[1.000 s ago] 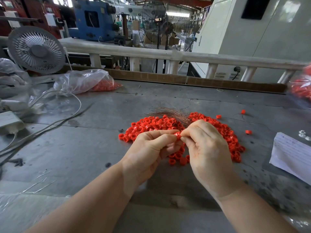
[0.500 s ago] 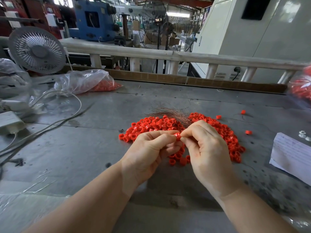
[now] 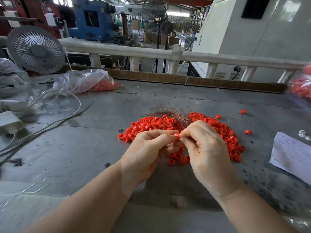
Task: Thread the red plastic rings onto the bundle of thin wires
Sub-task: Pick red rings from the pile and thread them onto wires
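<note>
ring in play: one small red plastic ring [image 3: 177, 136] sits right between the two hands, just above the big heap, pinched at the fingertips

left hand: left hand [image 3: 151, 148] has thumb and forefinger pressed onto the ring's left side, other fingers curled under. Guessing it's there to keep the hole steady and facing the other hand

right hand: right hand [image 3: 204, 145] meets it fingertip to fingertip, grip pressed together at the ring's right edge. It's probably feeding wire in, but I honestly can't tell if a strand is in that pinch, too thin to see

wires: bundle of thin coppery wires [image 3: 170, 112] fans out on the surface just behind the hands, near end disappearing behind the right knuckles, so it's within easy reach

ring pile: loose heap of red plastic rings [image 3: 151, 125] spread under and around both hands, a few strays [image 3: 248, 131] off to the right. Handy, just grab the next one

pose: both forearms come in from the bottom edge, wrists lifted off the grey metal surface [image 3: 101, 148], hands angled in toward each other

further out: clear plastic bag with more red rings [image 3: 87, 81] far left, small grey desk fan [image 3: 36, 49] behind it, white paper sheet [image 3: 292, 155] at the right
</note>
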A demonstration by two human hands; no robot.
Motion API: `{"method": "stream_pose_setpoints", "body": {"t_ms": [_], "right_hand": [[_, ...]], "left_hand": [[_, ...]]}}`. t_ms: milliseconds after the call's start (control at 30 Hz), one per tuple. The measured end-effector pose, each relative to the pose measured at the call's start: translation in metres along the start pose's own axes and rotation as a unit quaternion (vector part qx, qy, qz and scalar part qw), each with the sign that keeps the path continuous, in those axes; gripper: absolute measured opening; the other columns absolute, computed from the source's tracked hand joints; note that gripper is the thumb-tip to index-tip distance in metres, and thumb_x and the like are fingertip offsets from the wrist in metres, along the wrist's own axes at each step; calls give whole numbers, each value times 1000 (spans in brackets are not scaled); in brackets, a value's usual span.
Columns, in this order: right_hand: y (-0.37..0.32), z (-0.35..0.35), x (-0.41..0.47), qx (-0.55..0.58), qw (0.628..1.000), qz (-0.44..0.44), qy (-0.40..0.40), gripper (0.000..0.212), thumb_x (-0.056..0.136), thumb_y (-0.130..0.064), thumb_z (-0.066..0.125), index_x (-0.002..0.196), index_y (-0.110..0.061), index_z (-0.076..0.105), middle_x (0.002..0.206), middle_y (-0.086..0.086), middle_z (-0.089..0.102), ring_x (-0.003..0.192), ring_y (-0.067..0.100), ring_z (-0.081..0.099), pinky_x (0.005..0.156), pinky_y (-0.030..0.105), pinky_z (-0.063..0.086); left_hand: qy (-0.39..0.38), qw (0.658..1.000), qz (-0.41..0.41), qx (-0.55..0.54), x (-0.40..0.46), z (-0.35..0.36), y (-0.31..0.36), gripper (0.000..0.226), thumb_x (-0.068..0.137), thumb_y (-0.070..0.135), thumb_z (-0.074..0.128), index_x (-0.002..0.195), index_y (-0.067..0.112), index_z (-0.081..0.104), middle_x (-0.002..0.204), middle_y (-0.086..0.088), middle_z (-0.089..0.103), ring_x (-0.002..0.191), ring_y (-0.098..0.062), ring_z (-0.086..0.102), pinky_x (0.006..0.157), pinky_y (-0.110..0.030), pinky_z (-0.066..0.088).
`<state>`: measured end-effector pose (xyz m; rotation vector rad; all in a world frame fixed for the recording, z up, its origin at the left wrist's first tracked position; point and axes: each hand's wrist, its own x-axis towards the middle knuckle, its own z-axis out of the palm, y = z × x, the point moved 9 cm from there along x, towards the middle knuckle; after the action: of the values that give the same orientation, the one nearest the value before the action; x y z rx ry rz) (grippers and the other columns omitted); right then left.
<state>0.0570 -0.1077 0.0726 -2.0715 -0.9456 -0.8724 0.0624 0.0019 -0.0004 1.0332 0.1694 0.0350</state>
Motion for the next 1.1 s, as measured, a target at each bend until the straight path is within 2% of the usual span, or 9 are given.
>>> {"method": "stream_pose_setpoints", "body": {"t_ms": [267, 367, 467, 567, 700, 767, 867, 967, 1100], "right_hand": [[6, 0, 1, 46, 999, 22, -3, 7, 81, -2, 61, 74, -1, 64, 76, 2, 58, 72, 14, 54, 71, 17, 42], [12, 0, 2, 107, 993, 57, -4, 10, 81, -3, 63, 74, -10, 64, 75, -4, 59, 73, 2, 53, 70, 9, 39], [34, 6, -2, 241, 954, 176, -5, 25, 83, -4, 66, 73, -27, 64, 68, -13, 64, 68, -1, 58, 65, 9, 42], [49, 13, -7, 350, 903, 249, 1, 26, 83, -6, 65, 72, -30, 69, 64, -15, 62, 60, -1, 53, 60, 9, 41], [50, 21, -9, 427, 861, 277, -7, 9, 72, -23, 65, 73, -30, 71, 62, -13, 60, 55, -2, 49, 56, 8, 40], [51, 22, -9, 434, 857, 279, -6, 8, 70, -26, 64, 73, -29, 71, 62, -13, 59, 55, -3, 48, 55, 8, 40], [51, 21, -8, 417, 868, 270, -8, 11, 74, -19, 71, 74, -30, 70, 63, -12, 60, 57, -2, 48, 57, 9, 40], [50, 19, -7, 397, 881, 258, -5, 13, 75, -22, 63, 75, -33, 69, 61, -13, 59, 57, -1, 49, 58, 10, 40], [48, 16, -5, 374, 896, 239, -2, 12, 77, -23, 62, 76, -34, 67, 61, -14, 59, 57, 0, 49, 59, 12, 40]], "left_hand": [[-3, 1000, -14, -18, 3, 0, -4, 14, 83, -6, 56, 84, -1, 69, 65, -9, 68, 55, -9, 65, 58, -17, 55], [-14, 999, -14, -25, 2, 3, -4, 13, 72, -1, 62, 73, 4, 74, 66, -9, 68, 56, -9, 64, 60, -17, 56], [-26, 999, -10, -33, 2, 6, -2, 16, 60, 8, 64, 70, 7, 76, 64, -7, 68, 56, -8, 65, 61, -17, 56], [-27, 999, -10, -44, 2, 6, -1, 18, 58, 8, 64, 71, 8, 77, 64, -8, 68, 59, -9, 67, 58, -17, 55], [-39, 998, -17, -53, 1, 7, 0, 20, 58, 8, 65, 74, 10, 77, 66, -9, 69, 60, -10, 68, 57, -17, 55], [-45, 997, -20, -53, 1, 8, -1, 20, 58, 9, 66, 74, 10, 77, 66, -9, 69, 61, -10, 68, 57, -17, 55], [-52, 997, -26, -54, 1, 8, -2, 20, 59, 10, 66, 75, 12, 77, 68, -9, 70, 62, -10, 69, 57, -18, 55], [-63, 996, -29, -60, 1, 9, -1, 22, 57, 12, 68, 77, 12, 77, 70, -8, 71, 64, -10, 69, 57, -18, 55], [-70, 994, -32, -73, 2, 9, -1, 24, 57, 13, 68, 79, 13, 78, 70, -5, 71, 65, -9, 69, 56, -18, 55]]}}
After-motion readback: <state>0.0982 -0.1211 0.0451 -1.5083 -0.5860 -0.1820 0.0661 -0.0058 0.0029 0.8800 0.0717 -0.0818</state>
